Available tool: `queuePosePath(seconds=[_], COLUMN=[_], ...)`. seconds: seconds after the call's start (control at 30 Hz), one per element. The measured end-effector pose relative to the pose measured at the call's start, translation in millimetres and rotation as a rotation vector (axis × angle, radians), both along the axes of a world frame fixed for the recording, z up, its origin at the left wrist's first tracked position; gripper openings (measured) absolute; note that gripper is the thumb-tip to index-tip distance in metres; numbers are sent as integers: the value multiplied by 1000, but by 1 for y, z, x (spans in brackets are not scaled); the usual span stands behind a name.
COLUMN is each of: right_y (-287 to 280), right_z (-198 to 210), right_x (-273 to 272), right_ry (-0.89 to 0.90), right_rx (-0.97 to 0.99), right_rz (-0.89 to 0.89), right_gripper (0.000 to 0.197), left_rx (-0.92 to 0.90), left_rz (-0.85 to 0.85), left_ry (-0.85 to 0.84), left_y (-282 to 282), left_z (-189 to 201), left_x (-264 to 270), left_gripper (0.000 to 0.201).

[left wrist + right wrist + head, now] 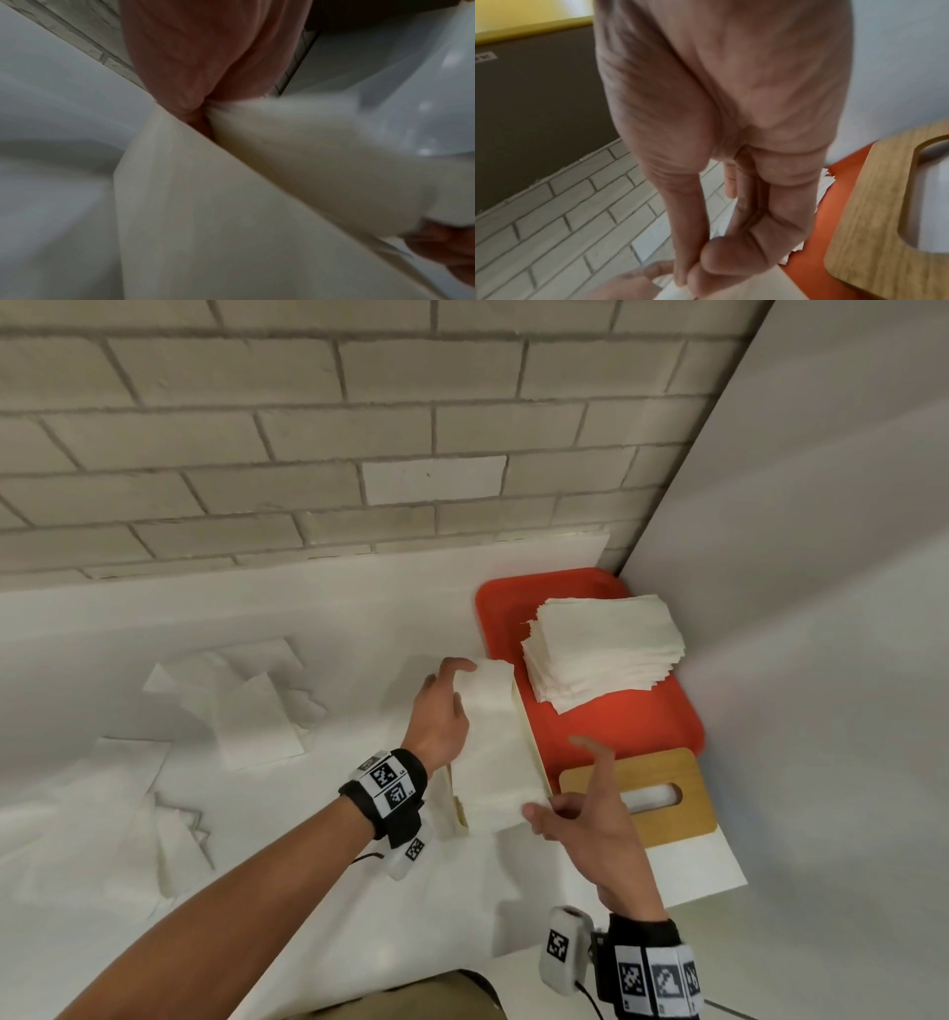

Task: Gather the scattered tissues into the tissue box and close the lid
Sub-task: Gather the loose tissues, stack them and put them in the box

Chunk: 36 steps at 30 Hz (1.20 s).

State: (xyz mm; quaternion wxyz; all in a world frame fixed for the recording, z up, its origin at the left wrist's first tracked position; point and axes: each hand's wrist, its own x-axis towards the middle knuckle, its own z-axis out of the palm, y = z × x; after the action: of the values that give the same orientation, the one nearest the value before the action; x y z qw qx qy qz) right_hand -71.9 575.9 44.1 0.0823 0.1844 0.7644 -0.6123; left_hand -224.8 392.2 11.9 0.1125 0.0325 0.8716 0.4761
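A white tissue (495, 747) is stretched lengthwise over the long cream tissue box (531, 752) on the white counter. My left hand (464, 675) grips the tissue's far end, thumb on top. The near end is pinched by my right hand (536, 814) between thumb and forefinger, the other fingers raised; the right wrist view shows this pinch on the tissue (677, 292). In the left wrist view the tissue (308, 162) runs from my palm along the box wall (192, 213). The wooden lid (637, 793) with its slot lies right of the box. Several loose tissues (246, 706) lie scattered to the left.
A red tray (642, 726) in the back right corner carries a tall stack of tissues (601, 649). More crumpled tissues (177, 839) lie at the near left. A brick wall runs behind the counter and a plain wall (821, 660) closes the right side.
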Motion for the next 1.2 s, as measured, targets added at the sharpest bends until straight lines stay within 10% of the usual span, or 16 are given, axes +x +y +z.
queuePosePath(seconds=[0.33,0.67,1.1,1.2], right_y=[7,-5,-34,-42], right_z=[17,19,111,123], right_x=[8,45,-43,-61], right_ry=[-3,-3,465,645], right_rx=[-79,-132,-321,-458], right_rz=[41,-69,-48,-105], right_gripper=[35,44,32,26], left_rx=[32,-14,-137,-176], left_rz=[33,115,-211,-184], left_ry=[-9,150,148,261], left_y=[7,-8,-6,-18], left_z=[-6,-7,1,15], left_x=[-3,-20,-19,-19], left_gripper=[19,23,51,24])
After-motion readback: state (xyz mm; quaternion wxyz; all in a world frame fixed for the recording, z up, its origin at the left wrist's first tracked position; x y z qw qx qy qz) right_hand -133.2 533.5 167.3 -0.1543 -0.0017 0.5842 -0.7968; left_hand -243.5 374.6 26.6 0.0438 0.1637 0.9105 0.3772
